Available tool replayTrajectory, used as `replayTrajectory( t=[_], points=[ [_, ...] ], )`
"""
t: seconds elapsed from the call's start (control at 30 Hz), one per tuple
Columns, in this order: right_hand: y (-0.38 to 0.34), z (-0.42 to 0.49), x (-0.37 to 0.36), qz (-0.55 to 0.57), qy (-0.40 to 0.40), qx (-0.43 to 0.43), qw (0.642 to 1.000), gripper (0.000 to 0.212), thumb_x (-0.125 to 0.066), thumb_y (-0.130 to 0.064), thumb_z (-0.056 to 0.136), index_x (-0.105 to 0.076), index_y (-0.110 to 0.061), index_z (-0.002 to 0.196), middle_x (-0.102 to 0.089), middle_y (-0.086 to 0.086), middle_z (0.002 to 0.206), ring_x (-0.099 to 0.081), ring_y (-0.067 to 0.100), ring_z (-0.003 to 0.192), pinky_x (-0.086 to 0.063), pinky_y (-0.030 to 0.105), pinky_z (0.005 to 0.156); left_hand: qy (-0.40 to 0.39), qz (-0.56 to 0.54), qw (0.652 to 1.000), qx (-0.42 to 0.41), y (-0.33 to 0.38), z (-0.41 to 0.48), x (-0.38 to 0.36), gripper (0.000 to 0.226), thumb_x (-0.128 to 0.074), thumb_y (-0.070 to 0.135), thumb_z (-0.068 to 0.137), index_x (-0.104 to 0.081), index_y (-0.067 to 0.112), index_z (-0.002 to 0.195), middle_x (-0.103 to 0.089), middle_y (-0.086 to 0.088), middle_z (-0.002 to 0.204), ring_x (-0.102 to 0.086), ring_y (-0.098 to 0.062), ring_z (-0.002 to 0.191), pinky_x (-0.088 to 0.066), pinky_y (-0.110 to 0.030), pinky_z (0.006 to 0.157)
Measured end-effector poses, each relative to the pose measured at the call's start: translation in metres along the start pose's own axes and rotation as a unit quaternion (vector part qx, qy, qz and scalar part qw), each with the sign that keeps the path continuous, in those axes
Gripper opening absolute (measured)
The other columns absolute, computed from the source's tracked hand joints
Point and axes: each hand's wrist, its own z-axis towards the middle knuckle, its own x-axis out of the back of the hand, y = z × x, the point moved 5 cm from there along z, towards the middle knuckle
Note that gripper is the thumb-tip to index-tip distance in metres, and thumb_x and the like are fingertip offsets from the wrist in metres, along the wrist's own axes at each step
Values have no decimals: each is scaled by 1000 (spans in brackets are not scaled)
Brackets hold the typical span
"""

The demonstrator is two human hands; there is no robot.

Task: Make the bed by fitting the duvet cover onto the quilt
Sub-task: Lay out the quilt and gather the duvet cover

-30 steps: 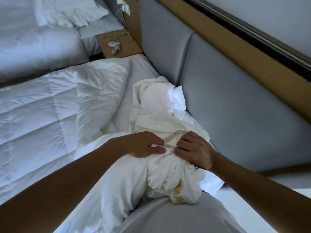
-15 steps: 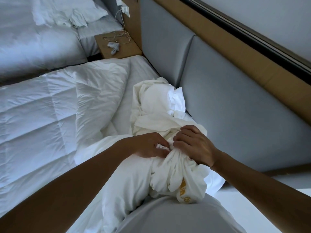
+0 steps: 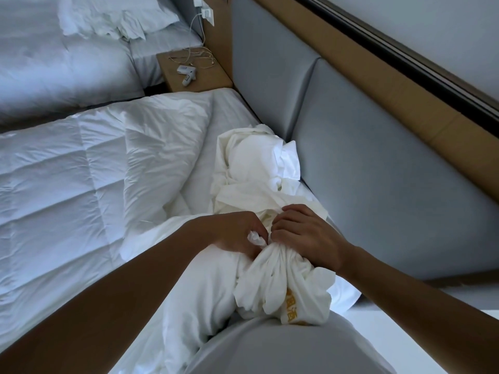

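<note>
Head view: duvet cover (image 3: 272, 276) bunched in both hands' grip

Both bare forearms extended forward, left hand (image 3: 237, 233) and right hand (image 3: 305, 233) held knuckle to knuckle, fingers curled, bunched white fabric (image 3: 280, 276) gripped by each.

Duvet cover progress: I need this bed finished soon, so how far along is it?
Early. Done: the quilt lies spread on the bed, bare. In hand: the left hand and right hand both grip the bunched duvet cover, which is piled by the headboard. Left: opening the cover, getting the quilt inside and smoothing it.
</note>
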Motion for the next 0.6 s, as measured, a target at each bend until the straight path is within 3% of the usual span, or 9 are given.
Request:
replayTrajectory(
  t=[0.17,0.23,0.33,0.47,0.6],
  points=[
    [2,-1,-1,5,7,-15,1000,17,-69,-13,87,-67,-10,104,-71,5,105,-64,25,104,-45,42,104,22,6,1000,-10,1,1,-5,17,-72,25,83,-76,24,99,-72,2,88,-58,-5,68,-45,-18,63],
    [5,-2,0,10,15,-31,999,18,-71,-12,85,-65,-10,102,-71,6,105,-64,24,103,-45,40,104,43,12,999,-18,1,3,-8,17,-71,21,83,-77,19,99,-73,-5,89,-57,-12,68,-45,-23,64],
    [11,-3,3,28,30,-71,997,14,-73,-5,83,-65,-6,95,-70,8,102,-65,25,98,-42,35,104,93,-18,995,-44,2,2,-8,18,-68,19,87,-76,8,99,-72,-13,87,-52,-8,65,-45,-27,65],
    [9,-2,4,37,25,-87,995,11,-70,-3,81,-64,-5,91,-69,8,96,-64,26,91,-41,31,100,160,-97,980,-66,1,-2,-5,10,-71,16,92,-77,8,92,-75,-8,84,-67,-26,77,-52,-40,75],
    [2,4,6,40,7,-91,995,16,-71,-2,78,-63,-7,92,-69,8,97,-63,26,94,-42,31,94,132,-68,987,-63,1,-1,-6,22,-68,16,93,-69,-2,81,-66,-19,76,-48,-11,65,-45,-36,66]
  ],
)
